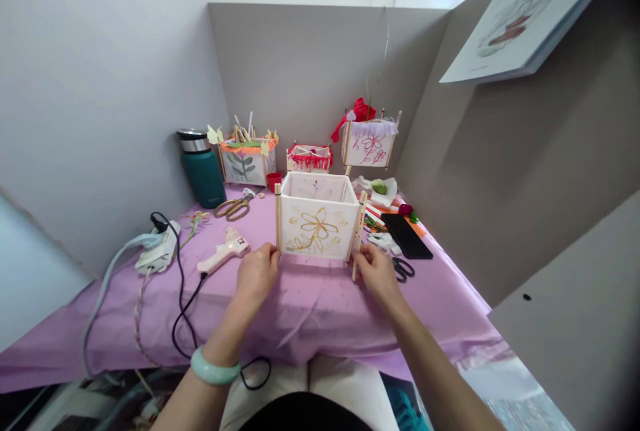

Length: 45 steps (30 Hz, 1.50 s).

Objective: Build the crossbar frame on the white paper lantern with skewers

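Observation:
A white open-topped box (316,227) with a yellow flower drawn on its front stands upright near the middle of the table, wooden sticks along its corners. My left hand (257,276) has its fingers closed at the foot of the left corner sticks (279,221). At the lower right corner, the fingers of my right hand (377,274) pinch the base of the sticks (359,227). A pale pink glue gun (223,252) lies left of my left hand. Black-handled scissors (403,269) lie just beyond my right hand.
Behind the box are three decorated boxes (245,167), (309,159), (370,144). Left are a green bottle (204,174), gold-handled scissors (233,209), a power strip (160,247) and cables. A black phone (406,235) lies right on the purple cloth (225,311). Grey panels (325,57) enclose the table.

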Available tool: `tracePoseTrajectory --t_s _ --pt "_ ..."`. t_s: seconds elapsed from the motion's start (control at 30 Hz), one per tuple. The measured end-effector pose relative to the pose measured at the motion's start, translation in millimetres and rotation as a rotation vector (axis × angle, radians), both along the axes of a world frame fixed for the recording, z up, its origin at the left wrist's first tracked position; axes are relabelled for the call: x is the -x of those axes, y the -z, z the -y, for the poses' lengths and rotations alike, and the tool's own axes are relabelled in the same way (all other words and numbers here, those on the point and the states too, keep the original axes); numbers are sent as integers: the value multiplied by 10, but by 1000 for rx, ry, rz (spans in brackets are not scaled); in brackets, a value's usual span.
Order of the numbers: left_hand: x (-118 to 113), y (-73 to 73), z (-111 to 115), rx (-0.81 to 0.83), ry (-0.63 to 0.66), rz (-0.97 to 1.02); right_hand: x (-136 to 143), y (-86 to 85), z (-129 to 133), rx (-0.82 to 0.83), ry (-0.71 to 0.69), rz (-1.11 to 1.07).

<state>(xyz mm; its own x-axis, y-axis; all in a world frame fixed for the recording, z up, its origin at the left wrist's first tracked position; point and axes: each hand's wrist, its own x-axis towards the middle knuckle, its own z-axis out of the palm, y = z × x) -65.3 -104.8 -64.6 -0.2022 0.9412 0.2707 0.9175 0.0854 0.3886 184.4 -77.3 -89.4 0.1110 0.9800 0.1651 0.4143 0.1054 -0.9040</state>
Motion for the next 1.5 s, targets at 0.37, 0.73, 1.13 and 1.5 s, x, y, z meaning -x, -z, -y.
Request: tracePoseTrajectory --t_s 0.37,0.73,1.13,1.5 --pt "68 172 244 -37 34 91 -103 18 286 44 -39 -150" --pt "261 -733 141 -564 -26 266 -62 -1921 -23 -282 -193 -51" --pt "4 -1562 -784 -201 434 432 383 -2027 -693 143 -593 521" --pt "278 -1363 -1185 -198 299 327 372 -1912 -741 195 -643 675"
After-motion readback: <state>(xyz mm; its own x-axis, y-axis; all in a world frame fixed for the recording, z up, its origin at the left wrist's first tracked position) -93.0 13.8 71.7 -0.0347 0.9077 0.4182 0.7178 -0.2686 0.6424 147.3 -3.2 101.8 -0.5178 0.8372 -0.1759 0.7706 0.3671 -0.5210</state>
